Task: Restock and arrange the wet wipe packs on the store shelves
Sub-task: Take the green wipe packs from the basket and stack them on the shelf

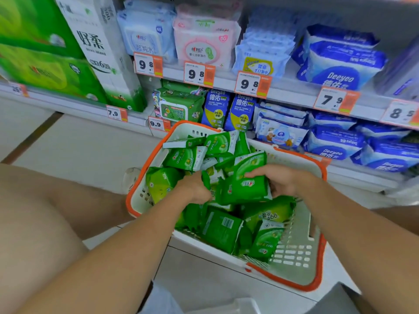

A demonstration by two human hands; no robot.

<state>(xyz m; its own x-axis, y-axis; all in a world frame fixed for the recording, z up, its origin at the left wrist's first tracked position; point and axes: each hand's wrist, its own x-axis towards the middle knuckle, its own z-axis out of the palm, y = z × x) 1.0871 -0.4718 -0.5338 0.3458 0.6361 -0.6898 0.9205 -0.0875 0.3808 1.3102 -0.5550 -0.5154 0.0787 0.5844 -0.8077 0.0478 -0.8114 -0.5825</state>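
A white basket with an orange rim (301, 250) sits on the floor in front of the shelves, heaped with several green wet wipe packs (186, 158). Both my hands are down in the pile. My left hand (195, 189) grips the left edge of a green pack (244, 189) lifted slightly above the heap. My right hand (283, 180) holds the same pack from its right side, fingers curled over its top. More green packs (223, 230) lie below my wrists.
The shelves (294, 91) behind the basket carry blue, pink and green wipe packs with price tags (252, 83). Large green tissue bundles (52, 55) stand at the left. My bare knee (34, 211) fills the lower left; pale floor tiles surround the basket.
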